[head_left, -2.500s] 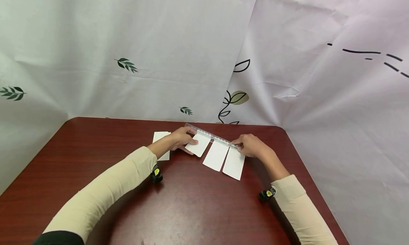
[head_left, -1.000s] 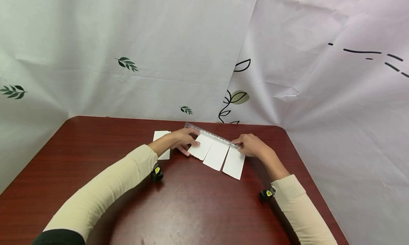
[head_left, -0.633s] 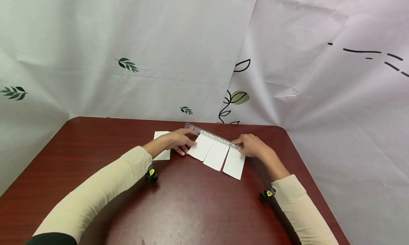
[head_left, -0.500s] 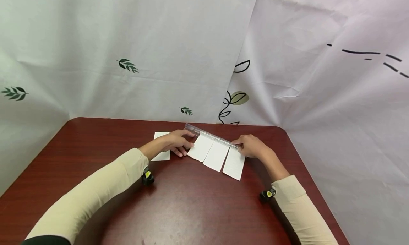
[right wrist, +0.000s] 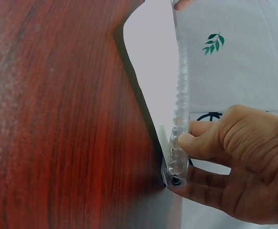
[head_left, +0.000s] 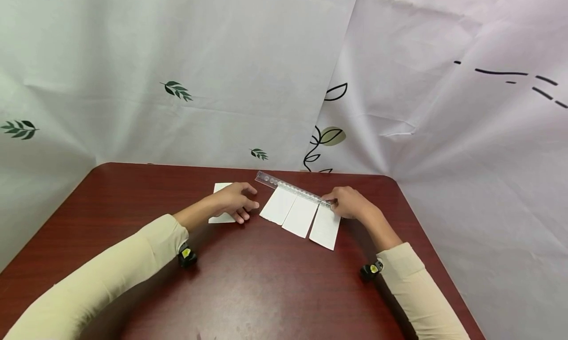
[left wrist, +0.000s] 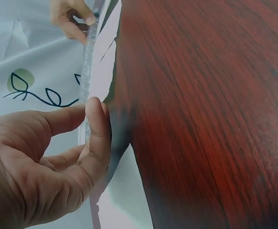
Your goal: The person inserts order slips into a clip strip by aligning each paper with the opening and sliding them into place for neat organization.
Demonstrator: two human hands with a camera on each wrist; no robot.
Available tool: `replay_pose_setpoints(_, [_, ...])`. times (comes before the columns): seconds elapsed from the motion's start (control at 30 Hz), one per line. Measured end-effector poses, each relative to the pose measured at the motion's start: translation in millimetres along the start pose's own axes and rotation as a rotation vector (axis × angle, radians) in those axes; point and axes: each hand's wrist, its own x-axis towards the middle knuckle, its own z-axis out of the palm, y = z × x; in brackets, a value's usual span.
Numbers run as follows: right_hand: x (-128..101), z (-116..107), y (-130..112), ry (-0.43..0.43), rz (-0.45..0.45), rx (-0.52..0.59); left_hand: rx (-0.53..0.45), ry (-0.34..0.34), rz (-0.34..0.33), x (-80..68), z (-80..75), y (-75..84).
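Observation:
A clear plastic ruler lies slantwise on the dark red table. Three white cards sit side by side with their top edges against it. My right hand pinches the ruler's right end, and the right wrist view shows my thumb pressed on the ruler. My left hand rests with loosely curled fingers on a fourth white card, just left of the row, and holds nothing. In the left wrist view the left hand is close to the ruler.
White printed curtains hang close behind and to the right of the table. The table's far edge runs just behind the ruler. A small black-and-yellow camera is strapped under each wrist.
My left hand has let go of the leftmost card in the row and drawn back to the left onto the separate card. The right hand and the ruler have stayed put.

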Motion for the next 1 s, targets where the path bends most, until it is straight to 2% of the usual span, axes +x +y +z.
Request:
replay_pose_setpoints(0.17, [-1,-2,-4,-0.003,0.009,-0.012,0.065,0.043,-0.01,-12.2,-4.6,2.1])
replay_pose_setpoints(0.4, [13,15,28,0.034,-0.072,-0.014,0.173,0.083,-0.03,-24.2,-16.7,-3.0])
replay_pose_setpoints(0.63, [1,0,3,0.004,-0.017,0.012,0.288,0.16,-0.032,-27.4,-29.9,-13.3])
replay_pose_setpoints(0.67, [3,4,12,0.019,-0.052,0.023,0.303,0.173,-0.033,-27.1,-31.6,-14.6])
replay_pose_setpoints(0.73, [2,3,10,0.019,-0.043,0.013,0.34,0.204,-0.045,-25.9,-34.6,-16.6])
replay_pose_setpoints(0.8, [2,4,9,0.017,-0.033,0.003,0.38,0.246,-0.054,-11.2,-44.0,-29.9])
replay_pose_setpoints(0.87, [1,3,7,0.012,-0.022,-0.002,0.428,0.292,-0.067,-9.2,-47.1,-31.4])
replay_pose_setpoints(0.9, [-2,-2,-5,-0.005,0.02,-0.021,0.451,0.31,-0.072,-6.5,-49.5,-33.7])
replay_pose_setpoints(0.97, [-2,-2,-6,-0.011,0.028,-0.024,0.485,0.362,-0.097,8.3,-57.5,-46.3])
replay_pose_setpoints(1.0, [-2,-2,-6,-0.012,0.031,-0.026,0.504,0.379,-0.107,8.8,-58.4,-47.5])
